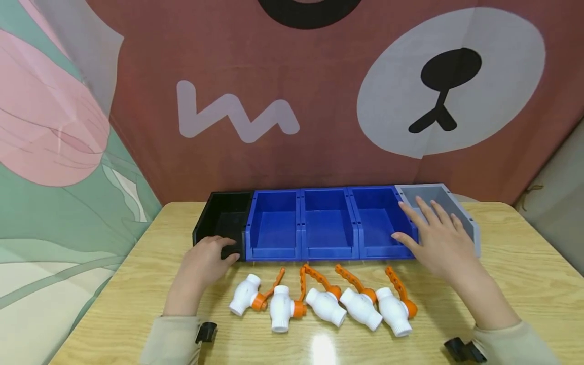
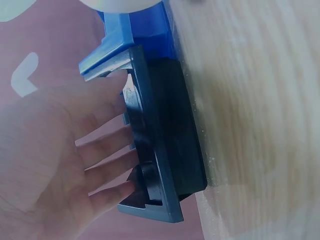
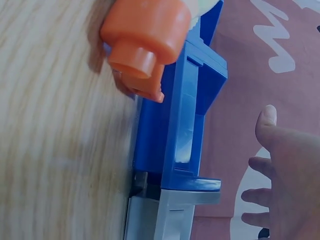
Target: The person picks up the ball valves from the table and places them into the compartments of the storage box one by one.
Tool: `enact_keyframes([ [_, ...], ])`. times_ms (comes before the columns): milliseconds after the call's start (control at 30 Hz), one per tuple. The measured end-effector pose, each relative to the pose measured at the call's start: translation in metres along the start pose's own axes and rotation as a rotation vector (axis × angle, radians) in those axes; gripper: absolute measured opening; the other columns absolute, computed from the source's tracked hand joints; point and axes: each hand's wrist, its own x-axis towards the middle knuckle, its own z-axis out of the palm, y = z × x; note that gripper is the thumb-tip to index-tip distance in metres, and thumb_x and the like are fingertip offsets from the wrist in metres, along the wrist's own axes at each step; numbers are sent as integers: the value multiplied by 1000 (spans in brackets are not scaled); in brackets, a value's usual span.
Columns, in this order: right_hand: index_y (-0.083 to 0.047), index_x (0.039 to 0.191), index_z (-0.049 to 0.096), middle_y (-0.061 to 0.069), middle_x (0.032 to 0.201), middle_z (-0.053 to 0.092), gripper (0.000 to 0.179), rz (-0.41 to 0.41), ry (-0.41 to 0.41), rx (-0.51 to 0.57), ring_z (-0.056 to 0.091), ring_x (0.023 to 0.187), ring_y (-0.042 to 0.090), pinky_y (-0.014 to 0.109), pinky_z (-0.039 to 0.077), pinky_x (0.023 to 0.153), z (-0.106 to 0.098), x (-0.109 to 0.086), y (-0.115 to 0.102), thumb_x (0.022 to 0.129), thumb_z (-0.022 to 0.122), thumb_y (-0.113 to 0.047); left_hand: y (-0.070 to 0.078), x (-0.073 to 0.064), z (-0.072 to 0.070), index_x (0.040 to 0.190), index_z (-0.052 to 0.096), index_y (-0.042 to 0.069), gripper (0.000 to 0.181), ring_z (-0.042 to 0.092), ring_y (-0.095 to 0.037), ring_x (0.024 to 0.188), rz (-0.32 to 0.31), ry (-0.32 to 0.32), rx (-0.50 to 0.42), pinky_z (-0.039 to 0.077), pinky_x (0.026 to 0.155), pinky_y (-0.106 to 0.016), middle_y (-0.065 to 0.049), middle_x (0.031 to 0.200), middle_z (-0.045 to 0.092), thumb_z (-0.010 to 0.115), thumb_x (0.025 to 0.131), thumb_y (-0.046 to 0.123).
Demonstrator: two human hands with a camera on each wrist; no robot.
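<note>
My left hand (image 1: 207, 261) is at the front of the black bin (image 1: 228, 223), with fairly straight fingers reaching over its front rim; whether they press on it I cannot tell. In the left wrist view those fingers (image 2: 107, 152) lie apart across the bin's opening. My right hand (image 1: 440, 246) hovers with spread fingers over the grey bin (image 1: 470, 228) and the edge of the right blue bin (image 1: 380, 215), holding nothing. Several white ball valves with orange handles lie in a row before the bins, among them the leftmost valve (image 1: 245, 294) and the rightmost valve (image 1: 394, 312).
Left and middle blue bins (image 1: 276, 223) stand side by side between the black bin and the right blue one. All rest on a light wooden table (image 1: 118, 304). A brown cloth (image 1: 255, 162) with a cartoon face hangs close behind, and a floral cloth (image 1: 55, 213) hangs at left.
</note>
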Motion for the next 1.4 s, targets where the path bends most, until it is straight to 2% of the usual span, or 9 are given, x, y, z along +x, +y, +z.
enact_keyframes([
  [267,-16,157,29,29,154,28,75,-10,-77,60,31,133,58,74,24,103,-13,-2,-3,99,42,-61,-2,2,0,117,71,5,28,60,-40,115,9,-18,-31,47,95,-56,-18,122,66,71,93,20],
  [467,-15,154,35,27,151,36,72,-30,-80,100,36,131,56,71,29,102,-21,-6,-11,99,42,-61,-5,3,3,113,73,6,24,62,-38,112,29,-24,-37,48,93,-54,-16,118,68,71,93,18],
  [700,-16,152,39,23,148,42,67,-69,-47,138,42,128,54,70,34,99,-21,-12,-26,99,46,-58,-13,2,3,110,74,7,21,63,-38,109,24,-19,-33,49,91,-54,-15,115,69,72,92,19],
  [867,-16,148,46,17,144,49,59,-147,24,134,50,124,47,65,41,96,-23,-19,-30,99,56,-47,-14,4,1,106,74,8,18,65,-37,105,26,-31,-43,51,88,-53,-13,111,70,72,92,19],
  [1000,-16,146,49,15,142,52,57,-195,44,125,54,121,45,63,44,94,-24,-25,-31,97,62,-43,-13,5,0,103,74,10,15,66,-34,100,31,-26,-44,52,86,-52,-10,106,71,73,91,20],
  [1233,-18,142,54,10,137,57,56,-261,80,93,57,117,41,60,46,92,-21,-39,-31,93,68,-42,-11,7,3,99,76,10,14,67,-31,89,63,12,-24,54,80,-50,-6,94,67,76,88,20],
  [1400,-20,139,58,8,136,58,55,-308,96,93,58,116,38,58,46,93,-17,-46,-34,90,73,-38,-13,5,2,96,76,10,13,67,-33,91,41,38,-26,54,80,-50,-7,95,69,77,87,19],
])
